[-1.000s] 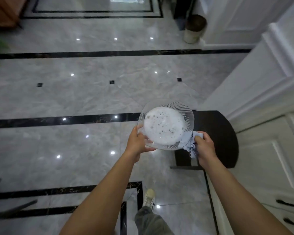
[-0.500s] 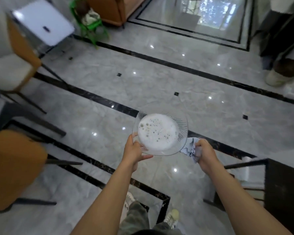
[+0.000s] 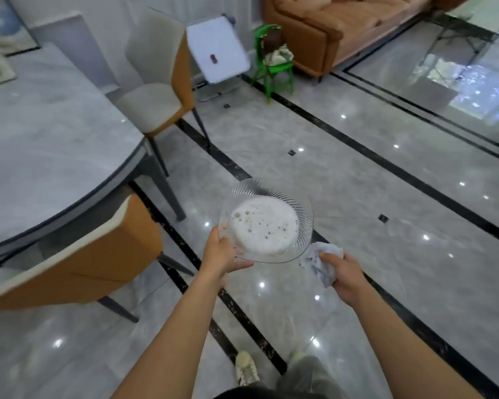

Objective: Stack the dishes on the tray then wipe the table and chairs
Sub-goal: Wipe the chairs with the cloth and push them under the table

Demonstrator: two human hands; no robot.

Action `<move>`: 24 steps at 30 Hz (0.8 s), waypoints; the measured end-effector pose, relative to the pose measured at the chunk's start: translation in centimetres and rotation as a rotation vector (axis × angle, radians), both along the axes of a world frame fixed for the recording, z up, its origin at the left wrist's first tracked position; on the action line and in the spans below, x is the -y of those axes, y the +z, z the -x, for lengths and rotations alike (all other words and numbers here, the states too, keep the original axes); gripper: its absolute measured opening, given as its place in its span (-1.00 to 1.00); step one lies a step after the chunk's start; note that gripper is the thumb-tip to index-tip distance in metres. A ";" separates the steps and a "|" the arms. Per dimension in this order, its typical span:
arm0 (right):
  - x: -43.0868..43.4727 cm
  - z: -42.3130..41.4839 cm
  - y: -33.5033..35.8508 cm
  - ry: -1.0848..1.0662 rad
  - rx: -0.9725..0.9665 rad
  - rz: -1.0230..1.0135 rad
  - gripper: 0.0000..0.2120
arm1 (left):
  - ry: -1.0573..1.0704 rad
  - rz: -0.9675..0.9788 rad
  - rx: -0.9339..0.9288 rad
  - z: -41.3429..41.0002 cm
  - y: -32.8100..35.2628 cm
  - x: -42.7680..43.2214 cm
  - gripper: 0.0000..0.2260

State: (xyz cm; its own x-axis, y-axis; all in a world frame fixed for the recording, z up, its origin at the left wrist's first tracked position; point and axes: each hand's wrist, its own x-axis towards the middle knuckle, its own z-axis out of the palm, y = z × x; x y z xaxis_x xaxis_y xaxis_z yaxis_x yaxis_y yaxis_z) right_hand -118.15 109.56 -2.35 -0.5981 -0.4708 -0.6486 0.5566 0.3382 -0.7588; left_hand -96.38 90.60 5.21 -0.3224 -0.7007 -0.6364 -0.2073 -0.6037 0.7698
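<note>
The left hand (image 3: 218,254) grasps a clear glass bowl (image 3: 302,217) by its near left rim, thumb lying along the edge and the fingers curled underneath, and holds it in the air above the floor (image 3: 357,197), roughly level and out in front of the body. The bowl has a ribbed wall and is filled most of the way with a white foam (image 3: 262,224) pitted with small dark bubbles. The right hand (image 3: 344,276) is clenched round a crumpled pale blue cloth (image 3: 319,262), which bunches out of the top of the fist just beside the bowl's near right rim (whether cloth and glass actually touch is hard to tell). Both forearms are bare and reach in from the bottom of the view. To the left stands a round table (image 3: 46,145) with a grey marbled top and a dark edge, well apart from the bowl. A chair (image 3: 98,254) with an orange back and pale trim is pushed in under its near side, and a second chair (image 3: 159,90) with a cream seat and orange outer shell stands at its far side, angled away from the top. The floor is glossy grey marble crossed by black bands and dotted with reflected lights. Farther back are a tilted white board (image 3: 216,48), a small green chair (image 3: 272,64) with something piled on it, and an orange sofa (image 3: 329,27). A pale shoe (image 3: 245,367) shows at the bottom, on a black band.
</note>
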 end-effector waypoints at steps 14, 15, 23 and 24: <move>28.9 -1.4 -1.3 0.524 -0.101 0.020 -0.78 | 0.441 0.072 0.001 -6.8 1.6 19.9 -0.75; 31.1 -1.8 -1.2 0.561 -0.099 0.022 -0.80 | 0.496 0.082 0.004 -7.0 2.1 21.6 -0.77; 46.9 -5.9 0.6 0.816 -0.105 0.040 -0.80 | 0.789 0.089 -0.040 -11.5 3.7 34.4 -0.77; 48.5 -6.6 1.0 0.824 -0.100 0.048 -0.80 | 0.818 0.083 -0.047 -12.4 3.5 35.6 -0.73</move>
